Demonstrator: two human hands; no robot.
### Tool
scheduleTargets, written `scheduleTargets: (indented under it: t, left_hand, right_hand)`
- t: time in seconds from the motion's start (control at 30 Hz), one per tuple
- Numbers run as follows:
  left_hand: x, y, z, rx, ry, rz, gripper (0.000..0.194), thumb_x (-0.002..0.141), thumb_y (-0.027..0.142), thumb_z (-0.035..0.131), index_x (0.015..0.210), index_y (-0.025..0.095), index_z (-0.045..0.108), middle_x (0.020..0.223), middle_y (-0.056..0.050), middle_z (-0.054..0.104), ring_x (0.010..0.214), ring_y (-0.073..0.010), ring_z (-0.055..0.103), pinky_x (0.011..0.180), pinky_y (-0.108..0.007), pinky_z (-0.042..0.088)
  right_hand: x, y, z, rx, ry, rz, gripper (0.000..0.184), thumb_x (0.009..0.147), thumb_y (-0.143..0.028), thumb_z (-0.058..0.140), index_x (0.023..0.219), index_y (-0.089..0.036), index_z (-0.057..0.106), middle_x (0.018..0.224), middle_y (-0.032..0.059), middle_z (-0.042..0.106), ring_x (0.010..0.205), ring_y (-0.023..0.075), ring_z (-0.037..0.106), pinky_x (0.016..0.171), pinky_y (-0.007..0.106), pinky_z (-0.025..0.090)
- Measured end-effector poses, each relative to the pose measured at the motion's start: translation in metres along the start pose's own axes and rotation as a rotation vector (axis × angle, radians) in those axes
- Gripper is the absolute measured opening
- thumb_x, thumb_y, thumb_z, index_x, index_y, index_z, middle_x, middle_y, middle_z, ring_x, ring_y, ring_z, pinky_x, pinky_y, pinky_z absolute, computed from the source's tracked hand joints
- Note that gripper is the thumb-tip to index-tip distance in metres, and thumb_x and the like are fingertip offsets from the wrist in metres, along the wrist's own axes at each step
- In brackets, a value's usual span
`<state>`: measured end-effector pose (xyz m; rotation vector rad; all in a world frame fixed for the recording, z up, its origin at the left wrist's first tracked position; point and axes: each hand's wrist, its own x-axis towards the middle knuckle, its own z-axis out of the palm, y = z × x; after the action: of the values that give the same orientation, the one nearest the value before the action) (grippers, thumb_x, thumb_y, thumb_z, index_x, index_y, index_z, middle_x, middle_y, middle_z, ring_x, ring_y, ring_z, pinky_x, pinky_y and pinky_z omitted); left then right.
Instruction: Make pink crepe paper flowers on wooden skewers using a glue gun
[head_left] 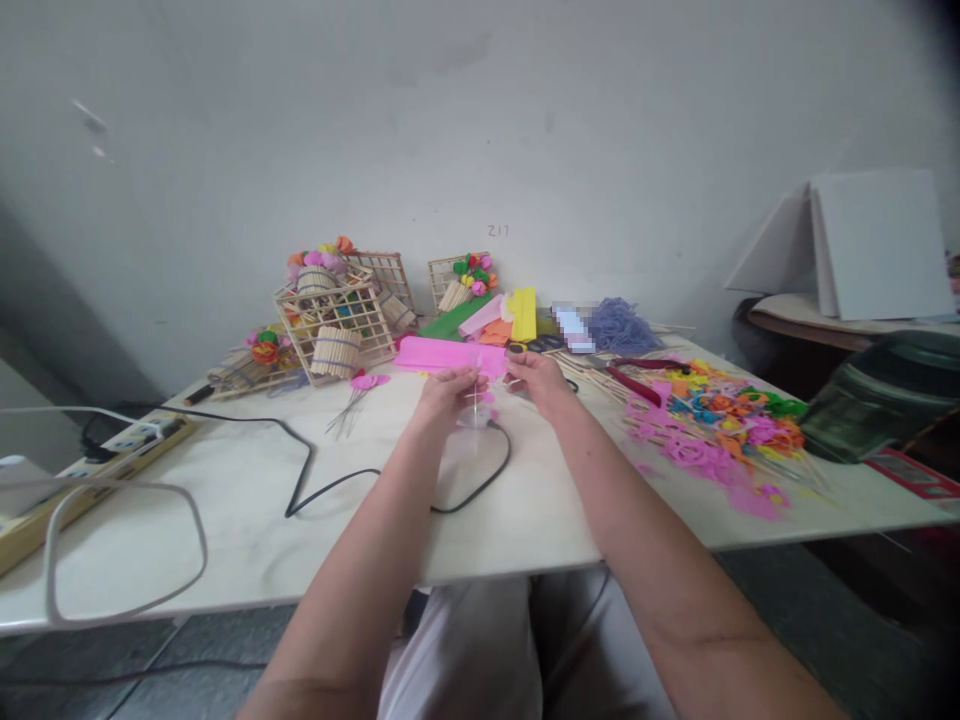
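Observation:
My left hand is over the middle of the table with its fingers pinched together. A thin pale strip runs down beside its fingertips, and I cannot tell whether the hand holds it. Close by on the right, my right hand is also pinched, with a small yellow-and-black object at its knuckles. What lies between its fingers is too small to make out. Just behind both hands lies a sheet of bright pink paper. Below the left fingertips sits a small pale object on a black cord.
Stick frames with paper flowers stand back left. A power strip lies at the left edge. Red-handled pliers, purple string and colourful paper scraps lie right, beside a dark green container.

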<state>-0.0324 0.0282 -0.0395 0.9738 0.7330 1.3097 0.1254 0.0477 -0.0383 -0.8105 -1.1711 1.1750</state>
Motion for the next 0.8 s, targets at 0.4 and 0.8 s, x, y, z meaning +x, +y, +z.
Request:
scheduleTargets:
  t: [0.4,0.8]
  left_hand:
    - [-0.0025,-0.0013,0.0007,0.038,-0.109,-0.153,0.006,0.07,0.008,0.058,0.07,0.005,0.063,0.063,-0.008,0.064,0.05,-0.009,0.058,0.047,-0.017,0.048]
    - [-0.0051,-0.0024,0.0023,0.04,-0.141,-0.16,0.007,0.068,0.008,0.061,0.072,0.003,0.063,0.065,-0.01,0.064,0.051,-0.0111,0.06,0.05,-0.019,0.049]
  right_hand:
    - [-0.0027,-0.0106,-0.008,0.057,-0.082,0.004,0.022,0.054,-0.024,0.072,0.069,-0.014,0.06,0.053,-0.0025,0.056,0.043,0.0062,0.048,0.045,0.021,0.042]
    - [-0.0035,-0.0108,-0.0074,0.037,-0.106,-0.027,0.023,0.053,-0.028,0.071,0.069,-0.016,0.06,0.051,-0.005,0.054,0.042,0.0058,0.046,0.046,0.022,0.042]
